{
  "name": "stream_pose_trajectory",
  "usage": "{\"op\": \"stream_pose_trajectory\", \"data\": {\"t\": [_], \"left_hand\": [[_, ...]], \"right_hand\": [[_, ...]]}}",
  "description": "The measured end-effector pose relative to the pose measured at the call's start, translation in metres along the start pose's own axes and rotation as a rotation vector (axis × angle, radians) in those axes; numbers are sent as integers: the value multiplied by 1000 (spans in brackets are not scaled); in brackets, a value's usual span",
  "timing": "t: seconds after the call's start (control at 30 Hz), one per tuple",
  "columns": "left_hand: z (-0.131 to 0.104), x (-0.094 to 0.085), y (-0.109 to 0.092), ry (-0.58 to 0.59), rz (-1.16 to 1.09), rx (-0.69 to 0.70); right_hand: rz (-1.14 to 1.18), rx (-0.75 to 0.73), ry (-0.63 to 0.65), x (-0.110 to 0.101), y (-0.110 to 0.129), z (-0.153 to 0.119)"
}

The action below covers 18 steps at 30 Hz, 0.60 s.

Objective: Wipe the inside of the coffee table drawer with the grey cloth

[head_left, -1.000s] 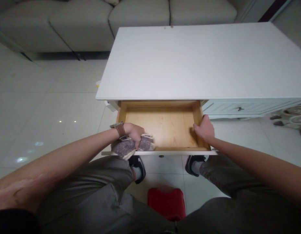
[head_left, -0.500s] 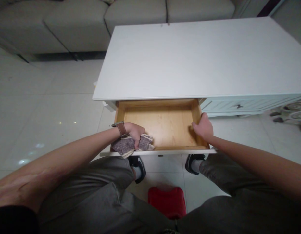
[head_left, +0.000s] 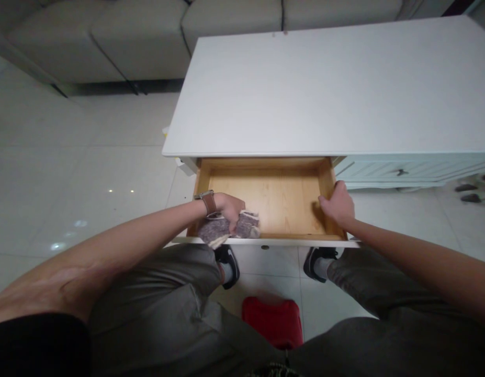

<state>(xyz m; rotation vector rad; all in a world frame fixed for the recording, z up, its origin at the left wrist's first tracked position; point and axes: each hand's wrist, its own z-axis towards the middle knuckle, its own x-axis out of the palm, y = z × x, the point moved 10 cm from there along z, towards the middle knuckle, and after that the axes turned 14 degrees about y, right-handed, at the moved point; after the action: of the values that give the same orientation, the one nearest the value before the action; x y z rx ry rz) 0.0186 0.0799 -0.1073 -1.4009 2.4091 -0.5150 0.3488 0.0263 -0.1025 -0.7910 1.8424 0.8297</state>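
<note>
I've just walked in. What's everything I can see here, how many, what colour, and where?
Cloth: 1, grey-purple and cream, over the open drawer's front left edge
Open drawer: 1, light wood, below the tabletop
Coffee table: 1, white, centre to right
Closed drawer: 1, pale, right of the open one
Sofa: 1, beige-grey, behind
Tiled floor: 1, pale, underneath
Red object: 1, kind unclear, on the floor
Wristwatch: 1, brown strap, left wrist
Shoes: 2, black, beneath the drawer front
Trousers: 1 pair, grey-green, foreground
Left hand: 1, bare, gripping the cloth
Right hand: 1, bare, gripping the drawer's right wall
</note>
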Motion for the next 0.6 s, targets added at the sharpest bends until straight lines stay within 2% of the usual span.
{"op": "stream_pose_trajectory", "data": {"t": [0.1, 0.17, 0.2, 0.33, 0.6], "left_hand": [[-12, 11, 56, 119, 76, -287], [-18, 13, 80, 142, 116, -392], [-19, 14, 84, 139, 124, -398], [-17, 17, 75, 153, 78, -279], [-4, 9, 29, 111, -34, -16]], "right_hand": [[11, 5, -5, 0, -1, 0], [11, 5, -6, 0, -1, 0], [9, 3, -6, 1, -1, 0], [1, -4, -5, 2, -1, 1], [7, 7, 6, 2, -2, 1]]}}
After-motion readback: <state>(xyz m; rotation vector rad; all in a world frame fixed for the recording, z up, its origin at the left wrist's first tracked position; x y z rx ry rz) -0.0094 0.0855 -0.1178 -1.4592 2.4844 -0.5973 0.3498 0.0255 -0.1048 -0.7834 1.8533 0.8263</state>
